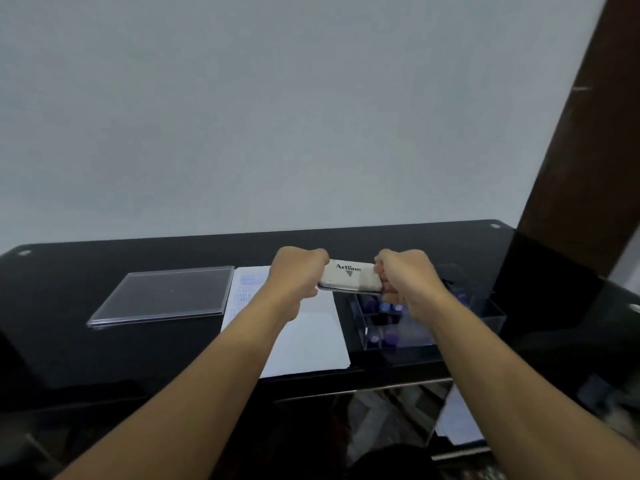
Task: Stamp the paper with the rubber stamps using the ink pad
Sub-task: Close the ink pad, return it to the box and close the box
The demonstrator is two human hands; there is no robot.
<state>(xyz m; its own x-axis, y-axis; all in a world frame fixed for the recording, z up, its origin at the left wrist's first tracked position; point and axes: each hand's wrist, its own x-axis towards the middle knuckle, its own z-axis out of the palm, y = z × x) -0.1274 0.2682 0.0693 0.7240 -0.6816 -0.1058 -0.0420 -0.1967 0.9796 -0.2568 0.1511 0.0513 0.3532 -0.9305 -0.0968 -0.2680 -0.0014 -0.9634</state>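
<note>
Both hands hold a white ink pad [349,276] with a black brand name on its lid, lifted above the black table. My left hand [297,273] grips its left end and my right hand [405,275] grips its right end. The lid looks closed. Under my left forearm lies a white sheet of paper [311,341] with rows of blue stamp marks along its left side. Below the pad, a clear plastic box [391,327] holds several rubber stamps with purple tops.
A clear acrylic sheet [166,294] lies flat on the black glass table [86,355], left of the paper. A second clear compartment [491,315] stands right of the stamp box. A dark wooden post [581,150] rises at the right, and a grey wall stands behind.
</note>
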